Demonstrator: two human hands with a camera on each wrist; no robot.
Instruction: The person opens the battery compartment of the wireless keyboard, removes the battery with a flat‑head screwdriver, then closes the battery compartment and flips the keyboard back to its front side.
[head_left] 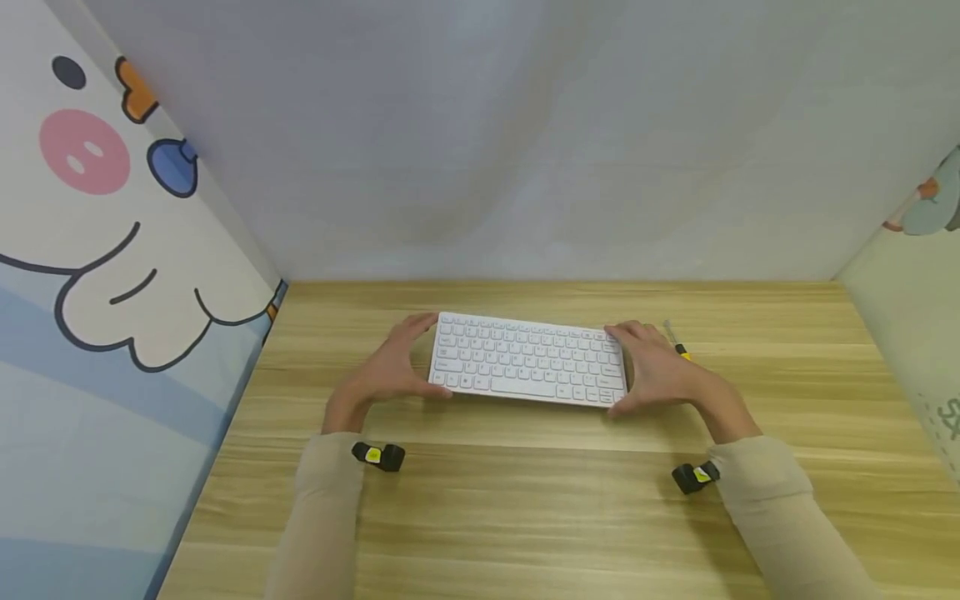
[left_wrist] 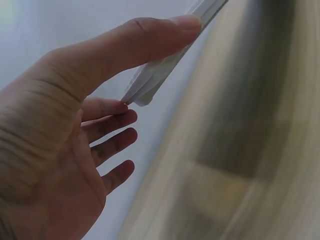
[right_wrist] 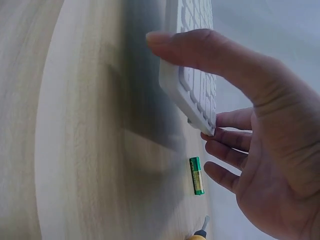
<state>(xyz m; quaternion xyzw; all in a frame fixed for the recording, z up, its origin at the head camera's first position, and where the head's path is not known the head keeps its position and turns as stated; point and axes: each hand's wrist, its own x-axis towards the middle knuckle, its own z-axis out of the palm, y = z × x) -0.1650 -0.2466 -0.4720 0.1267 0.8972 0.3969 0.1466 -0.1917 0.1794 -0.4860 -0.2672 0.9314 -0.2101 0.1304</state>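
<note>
A white keyboard is held level above the wooden table, keys facing up. At its left end my left hand grips it, thumb on the near edge and fingertips at the far edge. My right hand grips the right end the same way. The left wrist view shows the thumb against the edge of the keyboard. In the right wrist view a gap and a shadow lie between the keyboard and the table. The keyboard's underside is mostly hidden.
A green battery lies on the table near the right hand. Beyond it is a screwdriver with a yellow and black handle, partly behind the right hand. A pale wall rises behind the table, with a cartoon-printed panel at left.
</note>
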